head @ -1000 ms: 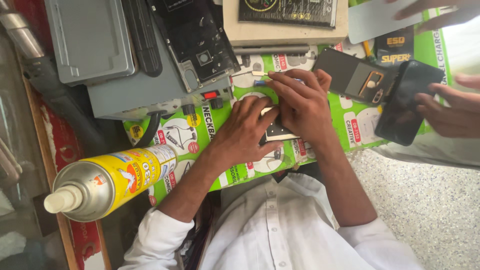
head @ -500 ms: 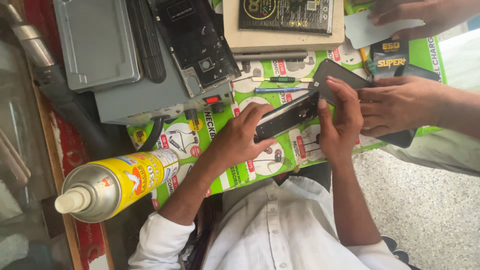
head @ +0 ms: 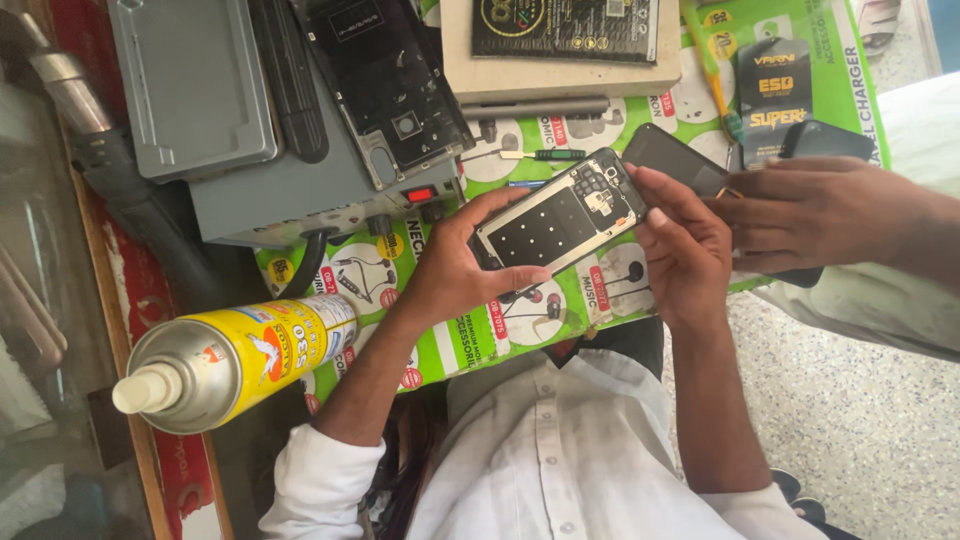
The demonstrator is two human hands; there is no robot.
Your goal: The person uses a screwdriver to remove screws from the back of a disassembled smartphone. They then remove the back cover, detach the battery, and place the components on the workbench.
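Note:
Both my hands hold an opened phone (head: 553, 222) with its back cover off, so the pale inner frame and the small circuit board at its far end show. My left hand (head: 455, 268) grips its near left end, thumb along the lower edge. At the right end, the fingers of my right hand (head: 688, 250) curl round the phone. It hangs tilted a little above the green printed mat (head: 470, 340). Another person's hand (head: 815, 212) reaches in from the right and rests on a dark phone (head: 672, 155) just beyond my right hand.
A yellow spray can (head: 235, 355) lies at the left, nozzle toward me. Behind stands a grey machine (head: 290, 185) with a red switch and a black phone housing (head: 385, 85) on top. A flat box (head: 565, 45), a small green-handled screwdriver (head: 545, 155) and a dark packet (head: 775, 90) lie further back.
My hands have lifted the phone off the mat and turned its open inner side up toward me. The other person's hand has come down beside my right hand.

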